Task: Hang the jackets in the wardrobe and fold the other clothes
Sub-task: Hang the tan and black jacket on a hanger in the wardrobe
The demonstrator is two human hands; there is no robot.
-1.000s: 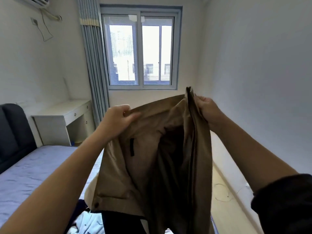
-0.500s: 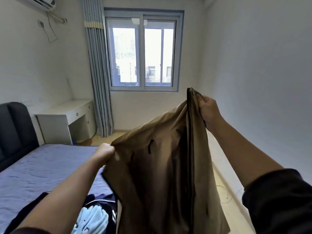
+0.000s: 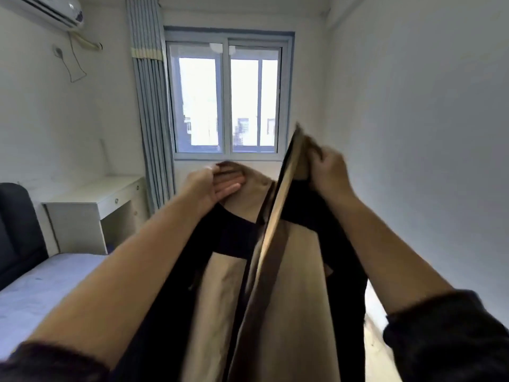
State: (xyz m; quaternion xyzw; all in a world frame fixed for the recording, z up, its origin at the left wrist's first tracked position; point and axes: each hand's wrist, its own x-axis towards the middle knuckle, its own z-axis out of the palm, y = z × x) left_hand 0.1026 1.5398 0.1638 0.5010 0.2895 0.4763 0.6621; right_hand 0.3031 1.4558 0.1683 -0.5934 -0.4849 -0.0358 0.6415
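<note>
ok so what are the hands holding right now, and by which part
A tan and black garment, held up by its top edge: the right hand grips the raised corner, the left hand pinches a lower fold.

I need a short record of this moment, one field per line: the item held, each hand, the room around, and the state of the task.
item: tan and black garment, lifted in the air, hanging down between the arms
left: left hand pinches a fold at its top, fingers mostly straight
right: right hand grips the top edge with curled fingers, higher than the other hand
behind: window, curtain at its left
at left: white desk, bed, air conditioner on the wall
task: garment not yet hung or folded
</note>
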